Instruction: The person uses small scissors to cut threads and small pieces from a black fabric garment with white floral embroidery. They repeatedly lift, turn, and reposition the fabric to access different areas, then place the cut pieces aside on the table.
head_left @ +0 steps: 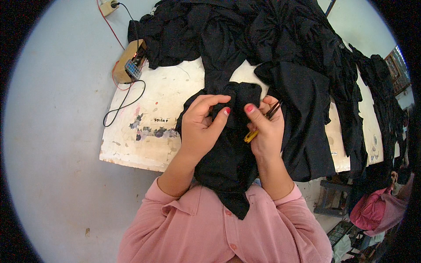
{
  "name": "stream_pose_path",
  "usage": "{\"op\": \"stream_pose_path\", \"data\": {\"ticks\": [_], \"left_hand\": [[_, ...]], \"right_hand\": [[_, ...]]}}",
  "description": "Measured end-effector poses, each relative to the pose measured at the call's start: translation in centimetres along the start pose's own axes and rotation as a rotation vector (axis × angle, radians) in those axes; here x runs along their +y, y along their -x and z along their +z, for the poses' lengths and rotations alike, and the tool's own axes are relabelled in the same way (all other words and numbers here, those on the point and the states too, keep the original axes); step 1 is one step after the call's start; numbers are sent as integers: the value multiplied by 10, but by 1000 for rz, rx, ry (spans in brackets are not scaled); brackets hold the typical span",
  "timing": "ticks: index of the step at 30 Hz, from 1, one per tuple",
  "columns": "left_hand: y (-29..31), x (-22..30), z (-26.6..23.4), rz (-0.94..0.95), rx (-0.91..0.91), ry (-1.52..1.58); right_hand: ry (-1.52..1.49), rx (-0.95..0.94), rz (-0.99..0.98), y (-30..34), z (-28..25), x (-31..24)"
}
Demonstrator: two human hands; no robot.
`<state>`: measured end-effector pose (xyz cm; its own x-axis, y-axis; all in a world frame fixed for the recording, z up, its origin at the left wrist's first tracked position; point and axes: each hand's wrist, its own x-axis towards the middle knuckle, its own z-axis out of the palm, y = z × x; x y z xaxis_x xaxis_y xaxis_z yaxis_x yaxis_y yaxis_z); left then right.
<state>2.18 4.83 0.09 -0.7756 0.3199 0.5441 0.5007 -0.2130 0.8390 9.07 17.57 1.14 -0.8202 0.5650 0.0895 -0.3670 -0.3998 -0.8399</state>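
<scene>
A black cloth garment (228, 155) lies bunched before me, hanging over the table's near edge onto my lap. At its left side is my left hand (198, 127), thumb and fingers curled together around a fold of the cloth. My right hand (268, 131) is closed around small thread snips (251, 136). Their yellow end shows below the palm, and their dark tips stick out past the fingers to the upper right. The right thumb lies close to the raised cloth; whether it presses on it I cannot tell.
More black garments (280, 26) are heaped across the far side and right of the pale worn table (149, 105). A wooden box with wires (131, 59) and a small remote (133, 70) sit at the left edge. A pink bag (372, 208) and dark stool (333, 197) are lower right.
</scene>
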Motion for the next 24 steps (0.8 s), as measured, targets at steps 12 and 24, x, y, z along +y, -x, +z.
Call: {"op": "stream_pose_path", "data": {"ticks": [12, 24], "left_hand": [[3, 7, 0, -140, -52, 20], [2, 5, 5, 165, 69, -345]], "right_hand": [[877, -132, -762, -1, -4, -1], [445, -150, 86, 0, -1, -4]]}}
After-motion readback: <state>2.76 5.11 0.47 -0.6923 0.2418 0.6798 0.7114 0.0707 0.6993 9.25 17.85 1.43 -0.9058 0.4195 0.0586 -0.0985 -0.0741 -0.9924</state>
